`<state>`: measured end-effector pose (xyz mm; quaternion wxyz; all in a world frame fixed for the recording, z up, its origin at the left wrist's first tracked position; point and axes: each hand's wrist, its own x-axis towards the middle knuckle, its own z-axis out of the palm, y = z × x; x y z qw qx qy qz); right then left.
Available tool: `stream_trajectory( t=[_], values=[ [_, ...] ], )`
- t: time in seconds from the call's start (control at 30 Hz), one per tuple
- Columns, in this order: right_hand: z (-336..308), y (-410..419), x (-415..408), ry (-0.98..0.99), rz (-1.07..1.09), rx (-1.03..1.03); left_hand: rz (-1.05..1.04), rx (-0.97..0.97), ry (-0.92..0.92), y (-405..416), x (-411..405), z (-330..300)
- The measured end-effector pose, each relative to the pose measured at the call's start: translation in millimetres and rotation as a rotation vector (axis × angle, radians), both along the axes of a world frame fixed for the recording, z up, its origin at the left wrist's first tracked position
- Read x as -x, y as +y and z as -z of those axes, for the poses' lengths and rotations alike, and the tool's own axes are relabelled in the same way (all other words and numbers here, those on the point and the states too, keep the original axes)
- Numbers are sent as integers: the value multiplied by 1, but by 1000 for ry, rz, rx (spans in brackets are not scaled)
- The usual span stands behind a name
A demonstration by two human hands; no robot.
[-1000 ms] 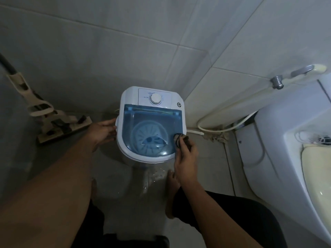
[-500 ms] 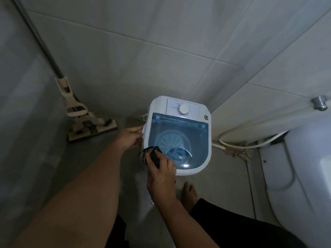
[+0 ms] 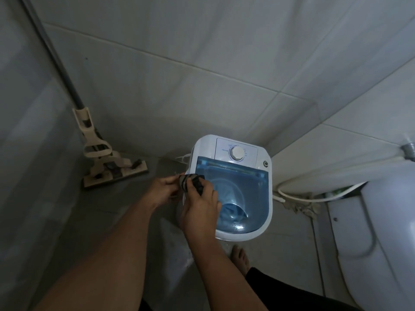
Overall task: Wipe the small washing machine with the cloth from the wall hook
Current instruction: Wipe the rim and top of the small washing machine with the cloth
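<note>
The small white washing machine (image 3: 266, 199) stands on the floor in the corner, with a clear blue lid and a white dial at its back. A dark bunched cloth (image 3: 190, 181) rests on the machine's left rim. My right hand (image 3: 199, 209) is shut on the cloth and presses it against that rim. My left hand (image 3: 162, 189) sits at the machine's left side, fingertips touching the cloth's left end; whether it grips the cloth or the rim I cannot tell.
A beige flat mop (image 3: 107, 167) leans in the left corner, its head on the floor. A white hose (image 3: 314, 197) runs along the wall base to the right of the machine. A white toilet (image 3: 381, 243) stands at the right. My bare foot (image 3: 241, 257) is just below the machine.
My right hand has carried the cloth from the lid's right front, across the front rim, up to the left rim beside my left hand. The camera view shifted, with the machine now further right.
</note>
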<state>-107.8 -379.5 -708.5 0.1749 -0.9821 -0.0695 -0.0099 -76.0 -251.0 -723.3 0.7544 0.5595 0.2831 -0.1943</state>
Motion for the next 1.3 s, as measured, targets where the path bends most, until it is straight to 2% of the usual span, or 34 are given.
stream_trajectory(
  t=[0.17,0.23,0.33,0.4,0.47,0.67,0.83,0.9,0.97,1.03,1.13,1.3],
  values=[
    [-20,5,-78,8,-100,110,-26,12,42,-2,-2,-1],
    [-33,6,-119,-1,-136,80,-10,6,46,-2,-2,-4],
    [-40,-9,-171,-58,-20,-37,-4,-5,43,-2,-1,-9],
    [-35,-25,-182,-56,-4,42,-5,-8,38,-1,-1,-10],
    [-29,-34,-175,-74,-70,119,-7,-5,45,0,-1,-10],
    [-14,-49,-114,-153,-358,153,-7,18,52,-1,-1,-7],
    [-36,-74,-94,-10,-812,132,-8,7,58,-2,0,-5],
    [-52,-83,-108,-49,-758,98,3,-7,52,-1,0,-7],
    [-58,-87,-129,-136,-534,45,27,-26,51,0,0,-5],
    [-51,-83,-135,-127,-396,41,33,-47,57,1,0,-3],
    [-30,-73,-107,-46,-471,130,19,-47,53,-2,0,-5],
    [-39,-94,-70,25,-798,4,-29,-37,47,-7,1,-6]
  ],
)
